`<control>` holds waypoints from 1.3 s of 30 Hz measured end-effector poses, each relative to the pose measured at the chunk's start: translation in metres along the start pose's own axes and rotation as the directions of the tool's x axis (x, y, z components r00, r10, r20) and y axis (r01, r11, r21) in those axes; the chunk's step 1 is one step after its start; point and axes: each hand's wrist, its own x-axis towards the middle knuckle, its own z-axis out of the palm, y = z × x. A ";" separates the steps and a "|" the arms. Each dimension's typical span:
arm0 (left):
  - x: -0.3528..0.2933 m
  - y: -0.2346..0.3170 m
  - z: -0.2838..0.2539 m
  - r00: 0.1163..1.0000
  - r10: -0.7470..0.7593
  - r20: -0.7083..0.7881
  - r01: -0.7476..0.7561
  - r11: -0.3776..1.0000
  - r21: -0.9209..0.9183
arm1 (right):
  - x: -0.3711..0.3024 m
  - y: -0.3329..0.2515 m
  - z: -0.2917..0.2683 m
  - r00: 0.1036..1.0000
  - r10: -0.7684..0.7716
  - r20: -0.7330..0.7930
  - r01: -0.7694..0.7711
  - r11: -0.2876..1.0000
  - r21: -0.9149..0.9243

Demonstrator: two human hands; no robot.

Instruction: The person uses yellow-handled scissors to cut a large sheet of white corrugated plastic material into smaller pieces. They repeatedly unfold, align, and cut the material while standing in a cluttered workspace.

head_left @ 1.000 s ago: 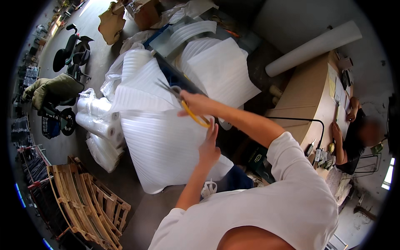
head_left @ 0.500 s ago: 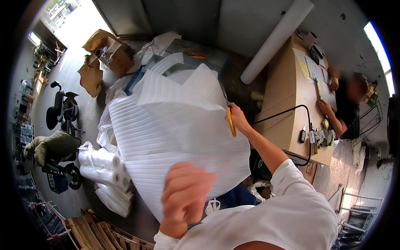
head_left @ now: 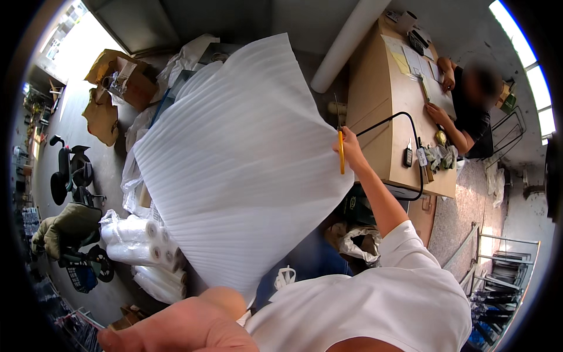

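A large white ribbed foam sheet (head_left: pixel 240 158) spreads in front of me, its near corner narrowing toward my body. My right hand (head_left: pixel 352 148) is closed around yellow-handled scissors (head_left: pixel 341 154) at the sheet's right edge, with the thin blades pointing away from me. The sheet's right corner meets this hand; whether the fingers also pinch it is unclear. Close to the lower edge of the view is my left hand (head_left: pixel 187 328), large and partly cut off. Its fingers are mostly hidden, and I cannot tell if it holds anything.
A wooden desk (head_left: pixel 375 111) stands right, with papers, a phone and gloves; a person (head_left: pixel 478 105) sits behind it. A white roll (head_left: pixel 352 44) leans beside it. Left are plastic-wrapped rolls (head_left: pixel 135 240), a torn cardboard box (head_left: pixel 132 85) and a scooter (head_left: pixel 76 234).
The foam sheet's folded far part now lies spread out flatter. My left hand has moved down and left, toward the camera. My right hand keeps the scissors at the sheet's right edge.
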 end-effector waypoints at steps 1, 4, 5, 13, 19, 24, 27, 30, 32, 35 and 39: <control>0.000 0.001 0.001 1.000 0.022 0.008 -0.022 0.999 0.034 | -0.003 0.005 -0.004 1.000 0.008 0.008 -0.008 0.999 0.032; 0.009 -0.009 -0.015 0.963 0.131 0.237 -0.111 0.989 -0.097 | -0.021 -0.007 -0.001 0.995 0.079 0.062 -0.089 0.979 0.184; 0.007 -0.009 -0.016 0.965 0.124 0.232 -0.099 0.988 -0.119 | -0.027 -0.009 0.002 0.991 0.094 0.094 -0.113 0.968 0.226; -0.177 -0.085 0.164 0.394 -0.288 0.873 0.702 0.707 -0.084 | -0.093 0.000 0.005 0.994 0.062 0.087 -0.085 0.954 0.287; -0.283 -0.130 0.232 0.028 -0.167 0.986 0.568 0.814 0.122 | -0.170 0.003 0.019 0.987 0.093 0.127 -0.129 0.940 0.316; -0.323 -0.109 0.271 -0.380 0.099 0.920 0.393 0.917 0.064 | -0.225 -0.003 0.027 0.953 0.221 0.208 -0.263 0.942 0.208; -0.336 -0.079 0.273 -0.548 0.245 0.800 0.339 0.939 -0.055 | -0.240 -0.010 0.025 0.933 0.276 0.230 -0.327 0.918 0.225; -0.361 -0.086 0.269 -0.648 0.176 0.741 0.324 0.944 0.059 | -0.248 -0.014 0.023 0.928 0.275 0.252 -0.321 0.932 0.167; -0.365 -0.099 0.270 -0.727 0.136 0.673 0.273 0.956 0.102 | -0.249 -0.021 0.021 0.918 0.291 0.269 -0.336 0.931 0.140; -0.366 -0.120 0.267 -0.705 0.135 0.696 0.336 0.928 0.161 | -0.248 -0.019 0.019 0.915 0.308 0.262 -0.352 0.925 0.143; -0.343 -0.130 0.260 -0.665 0.171 0.727 0.395 0.907 0.147 | -0.245 -0.012 0.022 0.931 0.262 0.255 -0.309 0.936 0.166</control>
